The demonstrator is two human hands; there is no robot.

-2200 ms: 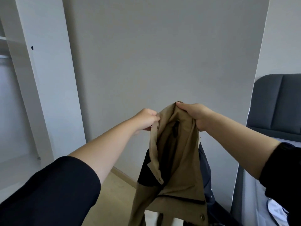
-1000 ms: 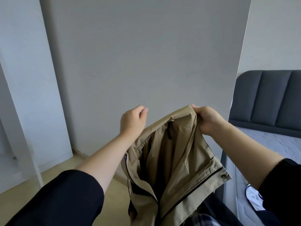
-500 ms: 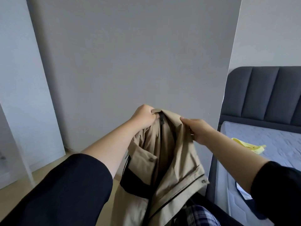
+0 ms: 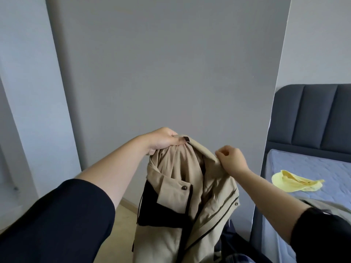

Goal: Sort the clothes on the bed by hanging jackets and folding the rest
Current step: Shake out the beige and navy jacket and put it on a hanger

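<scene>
One jacket (image 4: 212, 198), one yellow cloth (image 4: 296, 184). Left hand (image 4: 163, 139) grips the collar, raised; right hand (image 4: 232, 158) pinches its edge.

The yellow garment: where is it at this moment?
In the head view the yellow garment lies at the right on the blue mattress, before the dark headboard, right of the right hand at the beige jacket.

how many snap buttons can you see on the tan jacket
2 on the tan jacket: flap snap below the left hand, zipper-edge snap under the right hand. Folds may hide more.
</scene>
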